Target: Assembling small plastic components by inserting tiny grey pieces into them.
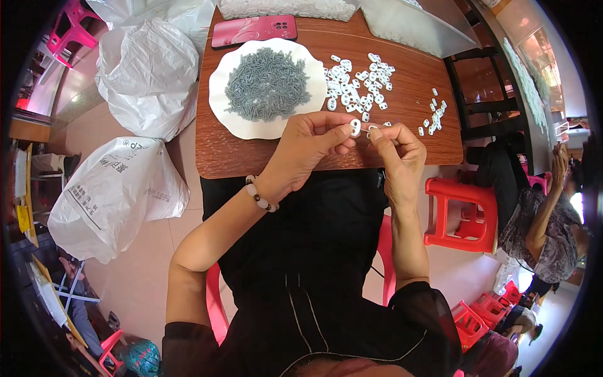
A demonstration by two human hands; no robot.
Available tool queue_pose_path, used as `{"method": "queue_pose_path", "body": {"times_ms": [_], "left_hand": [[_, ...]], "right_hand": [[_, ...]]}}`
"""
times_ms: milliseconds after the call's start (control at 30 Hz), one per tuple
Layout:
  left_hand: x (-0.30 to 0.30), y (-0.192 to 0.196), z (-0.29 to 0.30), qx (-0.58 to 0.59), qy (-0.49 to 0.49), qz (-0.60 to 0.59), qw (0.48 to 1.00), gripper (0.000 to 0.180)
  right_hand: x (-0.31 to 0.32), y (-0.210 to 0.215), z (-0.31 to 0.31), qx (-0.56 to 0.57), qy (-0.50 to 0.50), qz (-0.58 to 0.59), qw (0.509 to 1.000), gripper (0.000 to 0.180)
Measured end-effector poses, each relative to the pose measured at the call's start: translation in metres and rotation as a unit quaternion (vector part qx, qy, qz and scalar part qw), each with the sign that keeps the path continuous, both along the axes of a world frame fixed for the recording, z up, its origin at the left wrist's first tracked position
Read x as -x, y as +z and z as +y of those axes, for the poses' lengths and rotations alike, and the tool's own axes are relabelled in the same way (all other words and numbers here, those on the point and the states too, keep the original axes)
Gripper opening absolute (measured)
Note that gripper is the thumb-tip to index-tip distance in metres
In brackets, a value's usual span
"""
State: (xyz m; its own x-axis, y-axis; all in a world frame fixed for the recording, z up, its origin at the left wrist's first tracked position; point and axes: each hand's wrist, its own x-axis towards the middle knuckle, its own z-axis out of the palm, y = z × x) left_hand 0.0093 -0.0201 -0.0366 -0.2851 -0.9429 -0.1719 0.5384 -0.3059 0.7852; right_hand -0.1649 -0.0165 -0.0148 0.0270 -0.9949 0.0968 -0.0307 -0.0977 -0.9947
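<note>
Between pinched left fingers [340, 133] sits a white two-holed piece [355, 128] (right fingers [380, 138] pinch a second piece [372, 129] alongside).

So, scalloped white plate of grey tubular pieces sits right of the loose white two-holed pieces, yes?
No, wrong side: in the head view, the scalloped white plate of grey tubular pieces sits left of the loose white two-holed pieces.

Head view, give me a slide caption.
Left hand and right hand hold white pieces near a plate of grey rods.

Dark printed characters [115, 167] and letters across the lower white plastic bag [122, 200]
</note>
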Motion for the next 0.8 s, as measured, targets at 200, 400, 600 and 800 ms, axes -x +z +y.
{"method": "queue_pose_path", "body": {"times_ms": [200,400,600,800], "left_hand": [[0.0021,0.0018,0.0000,-0.002,0.004,0.003,1.000,0.026],[0.0010,0.0012,0.0001,0.000,0.003,0.003,1.000,0.025],[0.0030,0.0011,0.0004,0.000,0.004,0.002,1.000,0.024],[0.0024,-0.0007,0.0012,-0.002,-0.003,0.000,1.000,0.025]], "right_hand": [[0.0003,-0.0019,-0.0004,0.010,0.002,-0.005,1.000,0.010],[0.0005,0.0007,0.0012,0.013,-0.004,0.003,1.000,0.010],[-0.0018,0.0030,0.0043,0.018,-0.001,-0.009,1.000,0.011],[-0.0013,0.0002,0.0041,0.032,-0.011,0.019,0.999,0.010]]}}
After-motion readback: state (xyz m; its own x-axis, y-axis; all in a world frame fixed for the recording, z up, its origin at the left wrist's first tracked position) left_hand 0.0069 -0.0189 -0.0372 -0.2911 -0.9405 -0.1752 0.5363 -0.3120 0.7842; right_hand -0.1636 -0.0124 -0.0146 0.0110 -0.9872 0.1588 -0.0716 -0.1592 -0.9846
